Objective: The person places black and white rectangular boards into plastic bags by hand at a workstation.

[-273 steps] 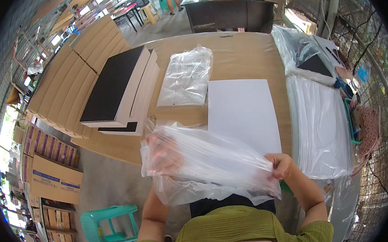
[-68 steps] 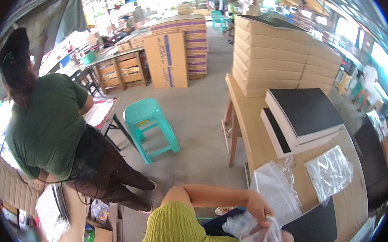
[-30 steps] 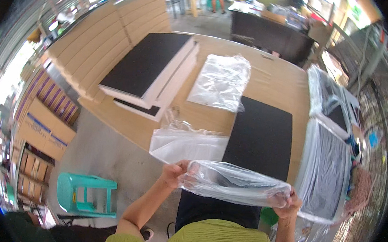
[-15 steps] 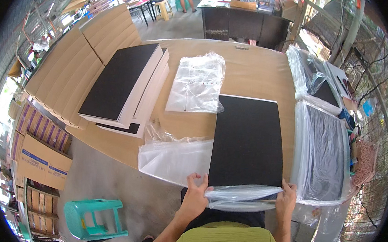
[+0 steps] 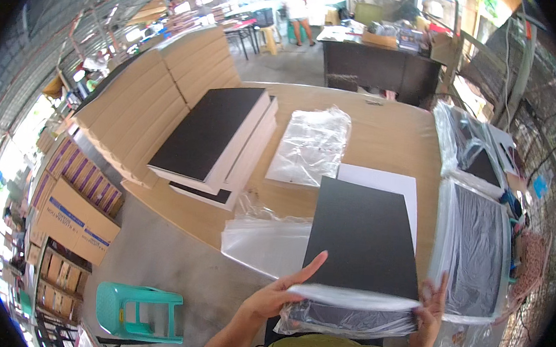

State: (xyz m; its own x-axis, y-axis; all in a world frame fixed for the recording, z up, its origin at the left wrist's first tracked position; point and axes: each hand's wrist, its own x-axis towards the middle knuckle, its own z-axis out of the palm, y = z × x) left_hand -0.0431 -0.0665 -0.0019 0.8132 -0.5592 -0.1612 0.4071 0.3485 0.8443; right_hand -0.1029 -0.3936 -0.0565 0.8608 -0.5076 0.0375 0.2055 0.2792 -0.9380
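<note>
A black board (image 5: 364,237) lies in front of me, its near end inside a clear plastic bag (image 5: 351,319). My left hand (image 5: 276,297) grips the board and bag at the near left corner, thumb stretched over the black face and the other fingers mostly hidden. At the near right corner my right hand (image 5: 431,308) pinches the bag's edge, some fingers raised and slightly blurred. Beyond the black board, a white board (image 5: 381,175) shows on the table. Left of it lies a stack of flat clear bags (image 5: 267,242).
More clear bags (image 5: 312,147) lie mid-table. A stack of black-topped boards (image 5: 210,130) and tall brown packs (image 5: 134,102) stand left. Plastic-wrapped boards (image 5: 476,248) line the right side. A green stool (image 5: 114,310) stands on the floor; a person (image 5: 296,7) is far off.
The black board has slid toward me, its near end now inside the bag, uncovering the white board. My left thumb has moved onto the black face. The whole view has shifted.
</note>
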